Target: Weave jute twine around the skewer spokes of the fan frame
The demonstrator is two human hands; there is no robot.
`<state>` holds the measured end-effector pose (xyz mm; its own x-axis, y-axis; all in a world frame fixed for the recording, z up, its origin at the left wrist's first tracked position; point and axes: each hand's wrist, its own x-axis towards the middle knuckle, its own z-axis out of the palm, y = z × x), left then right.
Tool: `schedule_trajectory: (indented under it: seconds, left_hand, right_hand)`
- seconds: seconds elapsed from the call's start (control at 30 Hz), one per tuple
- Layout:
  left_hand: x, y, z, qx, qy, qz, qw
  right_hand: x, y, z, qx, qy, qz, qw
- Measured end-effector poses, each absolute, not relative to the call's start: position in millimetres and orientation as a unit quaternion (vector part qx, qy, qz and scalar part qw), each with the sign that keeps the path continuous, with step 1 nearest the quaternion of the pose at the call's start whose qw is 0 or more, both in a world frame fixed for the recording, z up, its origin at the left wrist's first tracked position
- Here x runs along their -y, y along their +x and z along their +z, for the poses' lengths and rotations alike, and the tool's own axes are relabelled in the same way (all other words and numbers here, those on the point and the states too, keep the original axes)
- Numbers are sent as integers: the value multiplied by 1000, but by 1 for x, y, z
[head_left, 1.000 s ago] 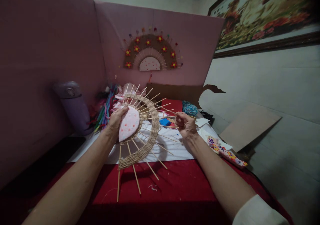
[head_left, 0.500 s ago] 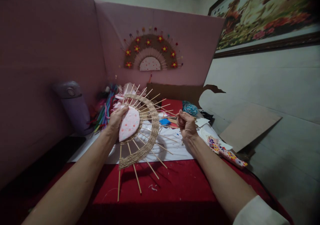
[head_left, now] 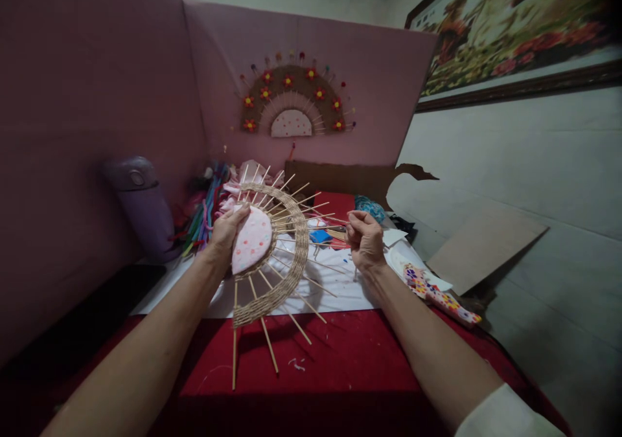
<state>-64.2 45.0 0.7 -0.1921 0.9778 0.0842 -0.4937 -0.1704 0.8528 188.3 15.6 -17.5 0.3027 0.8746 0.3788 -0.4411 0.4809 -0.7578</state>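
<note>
My left hand (head_left: 224, 232) grips a half-round craft fan (head_left: 282, 256) by its pink dotted centre, holding it upright above the table. The fan has a woven jute band and many thin wooden sticks radiating out. My right hand (head_left: 364, 239) is closed in a fist just right of the fan's stick tips, pinching what looks like a thin strand or stick end; I cannot make out which.
A red cloth (head_left: 340, 366) covers the table, with a white sheet (head_left: 335, 288) on it. A purple flask (head_left: 140, 204) stands left beside coloured pipe cleaners (head_left: 204, 213). A blue yarn ball (head_left: 369, 207), a patterned strip (head_left: 440, 294) and a finished fan (head_left: 294, 100) on the pink wall are behind.
My right hand has closed tighter into a fist and risen slightly near the stick tips. The fan and my left hand have barely moved.
</note>
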Motion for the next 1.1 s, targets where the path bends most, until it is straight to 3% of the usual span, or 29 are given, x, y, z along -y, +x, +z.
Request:
schedule_trajectory:
  seconds: [0.33, 0.67, 1.1]
  left_hand:
    - [-38, -63, 3, -389, 277, 649, 592]
    - [-33, -58, 2, -378, 284, 628, 618]
    - [-31, -55, 0, -368, 305, 623, 619]
  right_hand:
    - [-13, 183, -21, 431, -276, 513, 689]
    - [-8, 171, -29, 558, -327, 587, 487]
    - [-5, 169, -30, 585, -328, 591, 449]
